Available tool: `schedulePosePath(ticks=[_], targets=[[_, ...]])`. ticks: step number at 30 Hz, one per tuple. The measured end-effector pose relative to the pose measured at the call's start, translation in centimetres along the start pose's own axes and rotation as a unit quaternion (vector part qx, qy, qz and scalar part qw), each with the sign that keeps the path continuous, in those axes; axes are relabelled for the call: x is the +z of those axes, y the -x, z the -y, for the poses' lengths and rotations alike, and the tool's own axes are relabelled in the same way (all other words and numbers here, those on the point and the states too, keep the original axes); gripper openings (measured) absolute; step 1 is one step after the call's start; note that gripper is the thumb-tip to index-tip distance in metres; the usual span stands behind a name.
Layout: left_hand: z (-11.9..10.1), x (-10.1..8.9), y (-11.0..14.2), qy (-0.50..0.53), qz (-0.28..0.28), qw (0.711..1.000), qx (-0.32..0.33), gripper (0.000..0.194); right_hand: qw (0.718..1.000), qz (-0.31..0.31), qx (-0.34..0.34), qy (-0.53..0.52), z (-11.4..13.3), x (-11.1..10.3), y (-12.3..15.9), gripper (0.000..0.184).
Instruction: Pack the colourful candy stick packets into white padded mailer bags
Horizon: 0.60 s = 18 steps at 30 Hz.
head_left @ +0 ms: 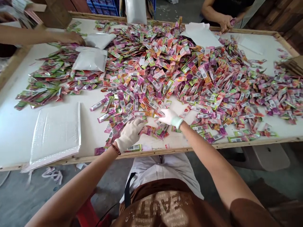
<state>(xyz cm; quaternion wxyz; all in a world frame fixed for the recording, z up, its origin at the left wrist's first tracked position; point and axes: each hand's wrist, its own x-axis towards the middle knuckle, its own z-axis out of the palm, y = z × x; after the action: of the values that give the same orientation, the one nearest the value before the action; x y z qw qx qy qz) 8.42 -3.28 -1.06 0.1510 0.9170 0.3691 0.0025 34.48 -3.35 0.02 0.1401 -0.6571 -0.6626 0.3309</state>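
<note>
Small stick sachets (151, 78) in pink, purple, green and orange lie in a wide heap across the white table. My left hand (129, 134), in a white glove, rests at the heap's near edge with its fingers curled down. Reddish sachets lie by its fingertips, and what is under the fingers is hidden. To its right, my right hand (170, 118), also gloved, reaches in with fingers extended and touches sachets at the near side of the pile. Between the two hands lie several loose sachets (162, 130).
A white padded envelope (56, 129) lies at the left front. Filled white envelopes (91, 59) rest on the heap, near another person's arm (59, 37). White envelopes (201, 33) lie at the back right, near a co-worker's hands (226, 23). A wooden rim (165, 151) edges the table.
</note>
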Motion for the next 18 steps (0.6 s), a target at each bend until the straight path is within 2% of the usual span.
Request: schedulePosePath(ticks=[3,5,8,10,12,14,16,18], targets=[[0.9,-0.3,0.3,0.006,-0.007,1.000,0.003,0.033,0.999,-0.031,-0.022,-0.015,-2.1,-2.4,1.8,0.031],[0.9,0.0,-0.5,0.007,0.013,1.000,0.014,0.037,0.998,-0.048,-0.016,-0.037,-3.0,-3.2,2.8,0.031],[0.2,1.0,-2.1,-0.016,0.067,0.997,0.027,0.042,0.997,-0.053,0.001,-0.047,-3.6,-2.9,3.7,0.025],[-0.3,1.4,-2.6,-0.028,0.078,0.996,0.031,0.039,0.997,-0.056,0.000,-0.057,-3.8,-2.4,4.0,0.024],[-0.5,1.1,-2.4,-0.020,0.038,0.998,0.038,0.033,0.995,-0.062,-0.007,-0.074,-3.9,-2.0,4.2,0.025],[-0.3,0.2,-2.0,0.010,-0.026,0.999,0.034,0.028,0.994,-0.066,-0.019,-0.082,-3.9,-1.9,4.4,0.026],[0.2,-1.1,-1.9,0.056,-0.074,0.996,0.005,0.022,0.995,-0.056,-0.038,-0.078,-3.7,-1.9,4.5,0.027],[0.8,-2.3,-2.5,0.112,-0.098,0.988,-0.038,0.018,0.994,-0.038,-0.060,-0.082,-3.1,-1.9,4.5,0.030]])
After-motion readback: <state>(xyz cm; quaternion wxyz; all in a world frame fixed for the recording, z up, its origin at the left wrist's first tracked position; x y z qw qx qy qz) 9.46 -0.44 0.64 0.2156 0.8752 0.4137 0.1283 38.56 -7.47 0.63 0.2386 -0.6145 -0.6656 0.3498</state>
